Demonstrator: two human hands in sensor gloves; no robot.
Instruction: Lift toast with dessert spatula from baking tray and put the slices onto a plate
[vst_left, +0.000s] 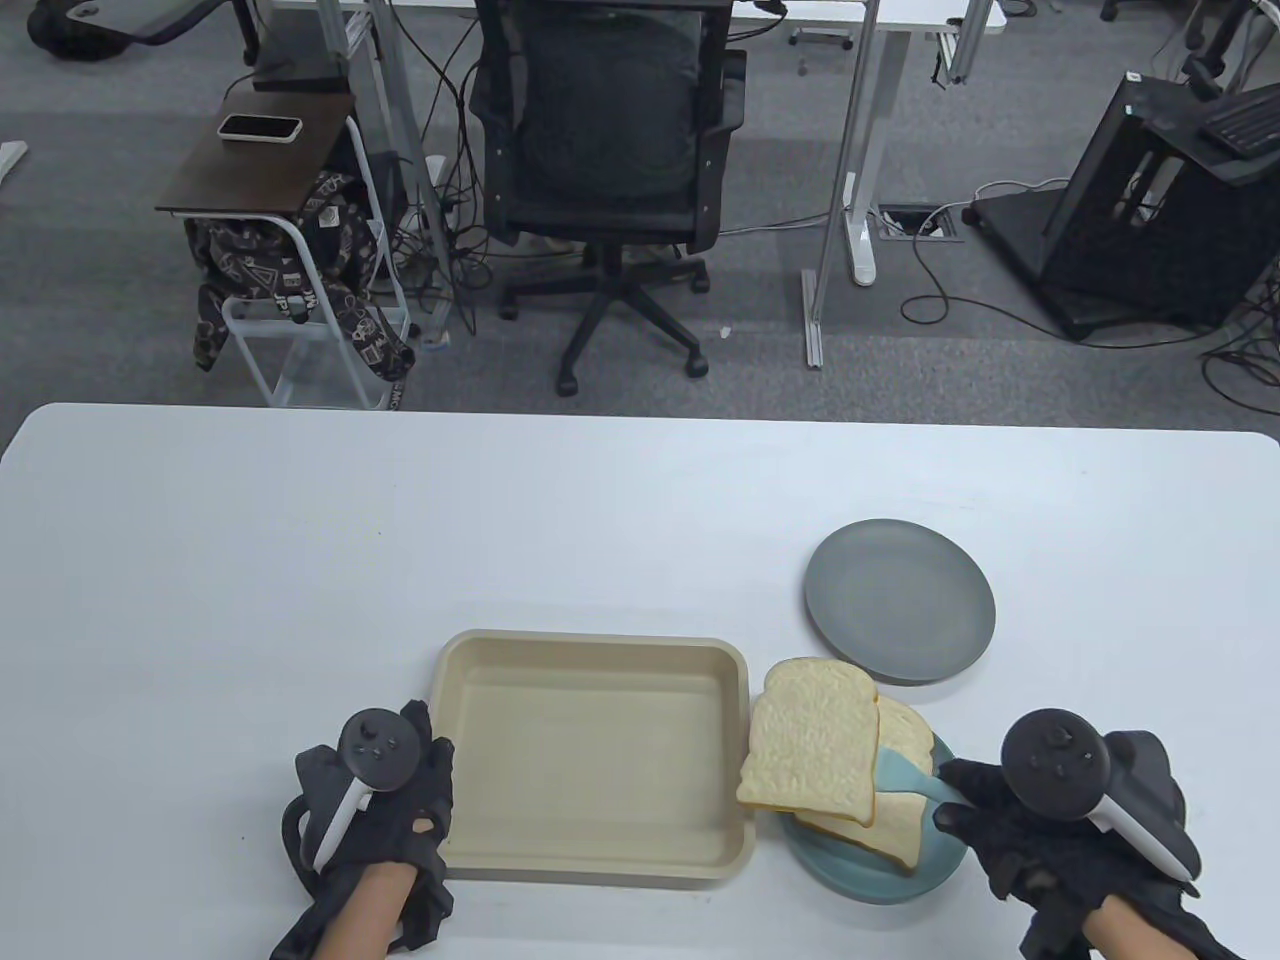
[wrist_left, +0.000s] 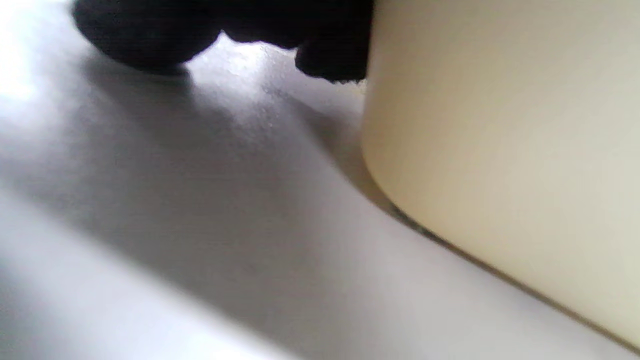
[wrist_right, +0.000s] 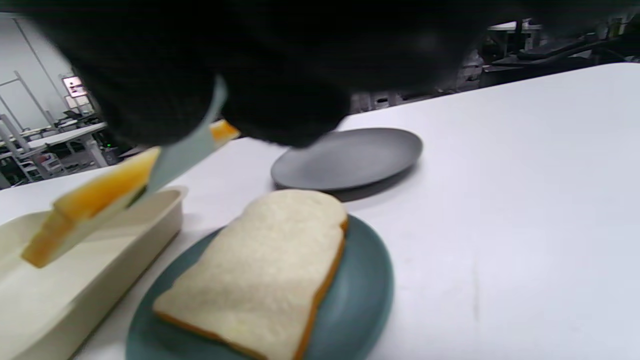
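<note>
The cream baking tray lies empty near the table's front edge. My left hand rests against its left wall, fingers straight on the table. My right hand grips the pale blue dessert spatula, whose blade carries a toast slice in the air, tilted, above the teal plate. The lifted slice hangs between tray and plate. One more toast slice lies flat on the teal plate.
An empty dark grey plate sits behind the teal one, also seen in the right wrist view as a grey plate. An office chair and a side stand are beyond the table's far edge.
</note>
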